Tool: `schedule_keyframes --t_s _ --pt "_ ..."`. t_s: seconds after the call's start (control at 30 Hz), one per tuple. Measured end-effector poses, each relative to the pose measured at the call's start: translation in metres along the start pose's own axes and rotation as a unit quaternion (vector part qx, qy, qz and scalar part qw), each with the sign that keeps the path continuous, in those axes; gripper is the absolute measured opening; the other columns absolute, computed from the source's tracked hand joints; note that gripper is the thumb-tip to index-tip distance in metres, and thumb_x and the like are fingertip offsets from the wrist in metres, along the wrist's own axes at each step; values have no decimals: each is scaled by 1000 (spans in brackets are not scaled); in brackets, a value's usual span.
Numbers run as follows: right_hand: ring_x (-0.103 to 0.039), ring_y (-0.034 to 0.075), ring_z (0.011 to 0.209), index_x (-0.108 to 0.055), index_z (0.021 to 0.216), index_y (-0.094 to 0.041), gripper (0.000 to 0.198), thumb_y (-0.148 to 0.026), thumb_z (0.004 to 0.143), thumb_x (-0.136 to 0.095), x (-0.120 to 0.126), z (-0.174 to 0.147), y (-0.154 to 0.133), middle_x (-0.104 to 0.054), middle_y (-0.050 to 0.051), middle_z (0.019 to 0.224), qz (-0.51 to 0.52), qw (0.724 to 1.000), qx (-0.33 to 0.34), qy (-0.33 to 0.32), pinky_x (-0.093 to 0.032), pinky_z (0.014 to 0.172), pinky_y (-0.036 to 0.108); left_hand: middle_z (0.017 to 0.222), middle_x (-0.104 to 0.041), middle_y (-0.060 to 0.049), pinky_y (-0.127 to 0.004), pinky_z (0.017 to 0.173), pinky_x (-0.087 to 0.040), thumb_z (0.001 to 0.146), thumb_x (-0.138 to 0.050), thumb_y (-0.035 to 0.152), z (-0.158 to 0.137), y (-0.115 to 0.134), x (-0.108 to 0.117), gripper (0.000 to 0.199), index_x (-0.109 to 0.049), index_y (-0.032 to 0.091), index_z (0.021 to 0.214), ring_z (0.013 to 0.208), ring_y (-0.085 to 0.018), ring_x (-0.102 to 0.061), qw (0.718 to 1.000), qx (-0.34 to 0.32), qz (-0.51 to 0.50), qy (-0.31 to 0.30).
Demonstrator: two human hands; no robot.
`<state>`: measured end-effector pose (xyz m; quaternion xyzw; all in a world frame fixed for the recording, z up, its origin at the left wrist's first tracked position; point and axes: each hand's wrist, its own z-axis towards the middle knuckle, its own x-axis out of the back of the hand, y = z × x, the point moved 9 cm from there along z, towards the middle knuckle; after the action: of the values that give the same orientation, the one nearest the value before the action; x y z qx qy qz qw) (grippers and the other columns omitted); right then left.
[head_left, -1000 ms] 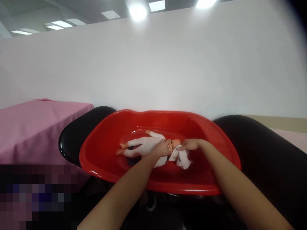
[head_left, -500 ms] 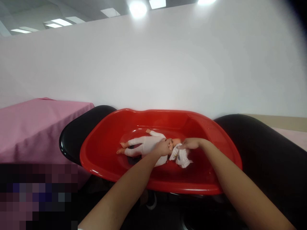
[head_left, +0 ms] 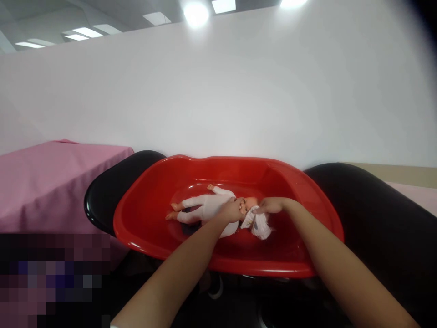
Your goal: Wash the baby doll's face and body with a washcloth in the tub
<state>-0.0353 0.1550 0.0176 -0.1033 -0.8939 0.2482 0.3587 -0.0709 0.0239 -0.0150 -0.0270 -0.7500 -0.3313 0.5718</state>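
Two hands in red tub [head_left: 143, 200] | left hand [head_left: 232, 210] grasps doll [head_left: 208, 207] at neck | right hand [head_left: 271, 206] pinches white cloth [head_left: 257, 223] by its head | risk: doll slipping from a loose grasp, probably.

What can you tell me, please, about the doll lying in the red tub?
The doll is a small baby figure in a white one-piece suit, with bare plastic-looking hands and feet. It lies on its back along the floor of the red tub, legs toward the left, head toward the right, one arm raised. The left hand rests at its neck and chest; the right hand holds a white cloth against its head, which is mostly hidden.
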Motion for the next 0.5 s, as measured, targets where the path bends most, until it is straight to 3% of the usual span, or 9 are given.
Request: schedule_keyframes --t_s 0.33,0.5 --pt "-67 26 85 -75 94 -7 91 -90 64 -52 3 0 0 -73 17 94 -14 1000 5 12 -50 84 33 134 -53 -9 -41 92 -49 77 -59 50 -6 7 7 70 -42 33 142 105 -31 -63 1000 9 14 2" --pt "-68 27 88 -75 94 -7 88 -87 61 -59 0 -1 0 -74 17 96 -1 1000 -3 -1 -51 85 33 136 -51 -10 -40 91 -49 74 -63 50 -6 6 5 76 -41 32 144 107 -32 -62 1000 5 2 -2"
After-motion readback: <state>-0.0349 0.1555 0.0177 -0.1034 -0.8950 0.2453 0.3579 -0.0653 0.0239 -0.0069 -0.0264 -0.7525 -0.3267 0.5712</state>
